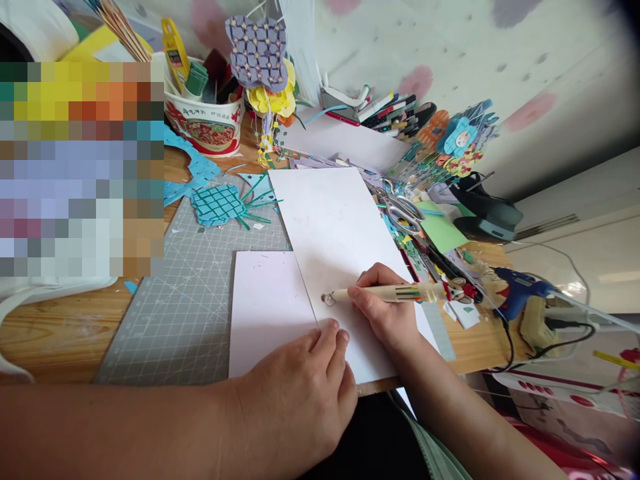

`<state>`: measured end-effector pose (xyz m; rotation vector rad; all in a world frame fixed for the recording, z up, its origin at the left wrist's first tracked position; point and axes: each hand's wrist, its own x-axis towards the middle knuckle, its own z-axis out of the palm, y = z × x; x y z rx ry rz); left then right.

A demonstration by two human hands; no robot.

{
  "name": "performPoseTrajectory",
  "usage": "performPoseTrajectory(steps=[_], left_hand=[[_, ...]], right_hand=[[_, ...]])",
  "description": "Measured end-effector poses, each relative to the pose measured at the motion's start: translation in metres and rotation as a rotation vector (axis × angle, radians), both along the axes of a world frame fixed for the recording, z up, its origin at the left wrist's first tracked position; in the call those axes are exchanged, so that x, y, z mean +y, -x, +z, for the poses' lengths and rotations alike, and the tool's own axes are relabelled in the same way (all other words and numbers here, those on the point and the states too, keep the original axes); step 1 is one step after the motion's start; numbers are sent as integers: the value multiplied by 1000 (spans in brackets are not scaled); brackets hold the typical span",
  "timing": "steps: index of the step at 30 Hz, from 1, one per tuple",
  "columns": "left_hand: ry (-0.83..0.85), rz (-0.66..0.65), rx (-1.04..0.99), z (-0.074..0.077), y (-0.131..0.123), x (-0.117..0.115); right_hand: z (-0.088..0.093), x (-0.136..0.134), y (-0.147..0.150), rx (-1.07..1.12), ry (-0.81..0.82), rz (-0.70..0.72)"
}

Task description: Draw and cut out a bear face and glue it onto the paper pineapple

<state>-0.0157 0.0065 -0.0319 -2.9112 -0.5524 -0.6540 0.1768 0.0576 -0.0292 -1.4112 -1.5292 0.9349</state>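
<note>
My right hand [387,307] is closed around a thick cream multicolour pen [390,293] with a cartoon figure on its end. The pen's tip is at a small round drawing [328,299] with a face on a white sheet of paper [333,227]. My left hand [310,373] lies at the lower left edge of that sheet, its bent fingertips resting on the paper and nothing in its grasp. Partly beneath the sheet is a second white sheet [263,300], which lies on a grey cutting mat [200,293].
Blue paper pieces with a green grid [219,205] lie at the mat's far side. Behind stands a noodle tub [207,123] of tools. Scissors [405,213], paper scraps and a blue glue gun [523,291] with a cord are at the right. The left side is blurred out.
</note>
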Motion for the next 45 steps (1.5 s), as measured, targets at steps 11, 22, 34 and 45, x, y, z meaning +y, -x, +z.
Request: performPoseTrajectory(steps=[11,22,34,45], left_hand=[[12,-1,2,1,-1,2],[18,-13,12,4,0,2],[16,4,-1,2,0,1],[17,5,-7,3,-1,3]], right_hand=[[1,1,0,28,-7,2],[-11,1,-5,174,-4,-46],[-2,1,1,75,-17,-2],[2,1,3,41,-12,-13]])
